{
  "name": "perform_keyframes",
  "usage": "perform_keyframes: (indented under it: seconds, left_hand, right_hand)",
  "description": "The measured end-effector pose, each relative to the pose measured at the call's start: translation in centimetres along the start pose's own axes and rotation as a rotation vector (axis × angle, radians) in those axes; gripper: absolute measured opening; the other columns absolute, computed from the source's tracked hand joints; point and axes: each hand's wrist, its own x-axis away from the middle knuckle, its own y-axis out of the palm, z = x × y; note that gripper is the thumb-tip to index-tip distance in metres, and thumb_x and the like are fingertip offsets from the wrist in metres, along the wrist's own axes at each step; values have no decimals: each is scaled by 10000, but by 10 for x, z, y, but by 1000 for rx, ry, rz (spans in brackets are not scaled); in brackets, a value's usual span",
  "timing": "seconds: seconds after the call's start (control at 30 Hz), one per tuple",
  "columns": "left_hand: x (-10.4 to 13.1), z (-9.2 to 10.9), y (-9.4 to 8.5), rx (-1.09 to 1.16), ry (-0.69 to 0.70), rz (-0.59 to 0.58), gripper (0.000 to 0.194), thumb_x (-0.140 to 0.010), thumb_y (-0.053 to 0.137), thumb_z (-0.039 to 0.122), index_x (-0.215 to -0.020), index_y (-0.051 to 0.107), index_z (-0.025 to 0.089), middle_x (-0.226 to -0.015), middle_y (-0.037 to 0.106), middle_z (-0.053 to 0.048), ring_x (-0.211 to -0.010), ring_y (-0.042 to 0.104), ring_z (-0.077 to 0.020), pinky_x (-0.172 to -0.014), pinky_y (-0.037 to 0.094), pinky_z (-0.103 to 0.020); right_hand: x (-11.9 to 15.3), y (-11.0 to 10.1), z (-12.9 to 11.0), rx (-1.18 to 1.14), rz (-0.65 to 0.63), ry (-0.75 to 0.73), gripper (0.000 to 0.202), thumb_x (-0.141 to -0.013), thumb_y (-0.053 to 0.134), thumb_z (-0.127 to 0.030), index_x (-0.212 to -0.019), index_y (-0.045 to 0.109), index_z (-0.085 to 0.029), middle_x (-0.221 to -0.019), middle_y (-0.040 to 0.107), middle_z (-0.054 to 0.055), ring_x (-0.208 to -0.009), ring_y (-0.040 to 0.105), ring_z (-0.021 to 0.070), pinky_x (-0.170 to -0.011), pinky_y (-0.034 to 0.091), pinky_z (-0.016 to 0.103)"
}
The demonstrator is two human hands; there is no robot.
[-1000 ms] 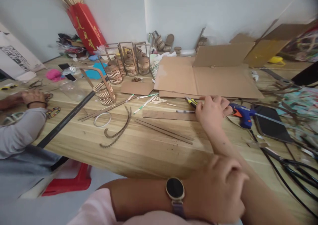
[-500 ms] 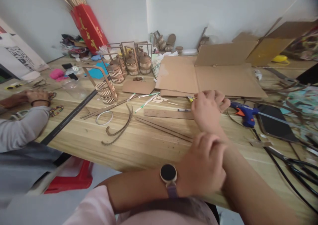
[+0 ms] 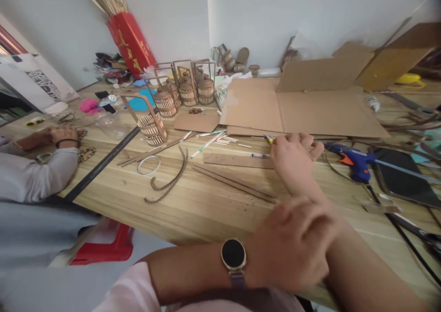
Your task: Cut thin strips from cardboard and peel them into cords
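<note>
Where the tabletop [image 3: 206, 215] runs in front of the seated person, the right forearm [image 3: 365, 257] slants up from the lower right and ends in the right hand [image 3: 292, 158], back upward, wrist nearly straight. Its knuckles are bent and the fingers point down and away; I cannot tell from here whether they pinch anything. Just beside that hand, on its left, the tip of a yellow tool [image 3: 269, 139] shows, and a pen [image 3: 261, 155] lies on a flat brown strip [image 3: 234, 160], both running toward the hand.

The left forearm [image 3: 189, 268] comes across low in front of the body, a round watch [image 3: 233, 254] at the wrist. From there the left hand [image 3: 292, 247] reaches over the other arm, its fingers curled inward against it; they are blurred, and I cannot tell whether they grip the skin or merely rest there.

Two thin strips [image 3: 234, 181] lie slantwise near the hands. Over to the right, a blue glue gun [image 3: 360, 165] sits beside a dark phone [image 3: 399, 182], while opened cardboard [image 3: 310, 112] spreads behind the right hand. Well apart, on the left, a small slatted basket [image 3: 151, 130] stands upright, and beyond it a co-worker's hand [image 3: 64, 135] rests near a beaded string [image 3: 87, 154].
</note>
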Motion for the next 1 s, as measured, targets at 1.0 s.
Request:
perform_keyframes:
  seconds: [1.0]
  left_hand:
    - [34,-59,-20,-1,286,-358,326,-1067,435,360,-1224,635,156,-751,712,10,-679,636,-143,-587,463,-239]
  right_hand:
    - [84,-1,37,-567,-241,-497,271,-983,501,-389,-877,724,-276,-831,734,48,-776,700,217,-700,549,354]
